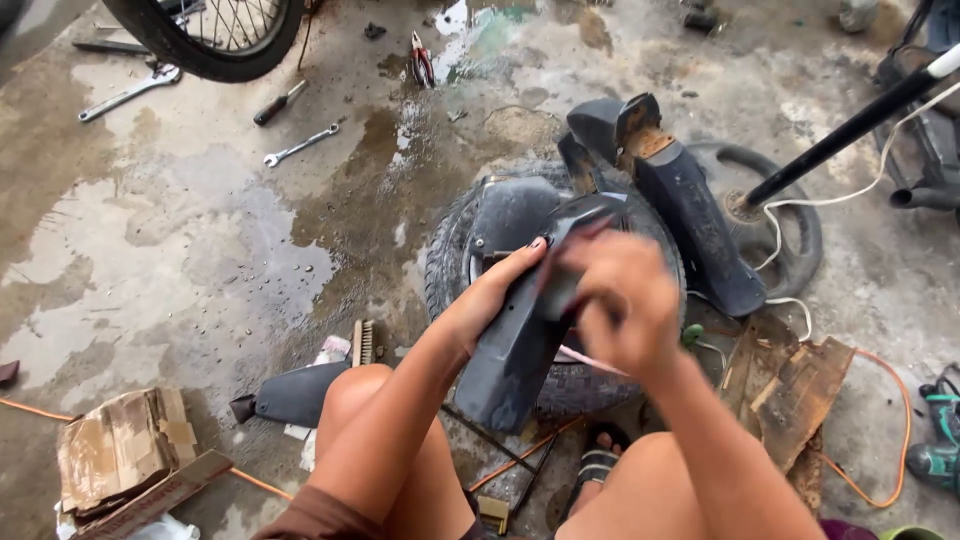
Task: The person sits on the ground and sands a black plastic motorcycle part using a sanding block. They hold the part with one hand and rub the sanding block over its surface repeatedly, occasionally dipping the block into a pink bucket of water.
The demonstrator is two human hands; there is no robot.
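Observation:
My left hand (497,292) grips a dark grey plastic fender panel (520,350) by its upper left edge and holds it tilted over a black tyre (450,260) lying flat on the floor. My right hand (618,305) is blurred and closed, pressed against the panel's upper right side; something thin and pink (590,360) shows just under it, but I cannot tell whether the hand holds it. A second, larger black fender (690,215) leans across the tyre's far right side. My bare knees are at the bottom of the view.
Wet concrete floor with spanners (300,146) (130,93), a screwdriver (278,103) and pliers (422,62) at the back left. A spoked wheel (215,35) stands top left. Crushed cardboard box (125,450) lower left, wood scraps (790,385) and a green power drill (940,440) right, orange cable (880,440).

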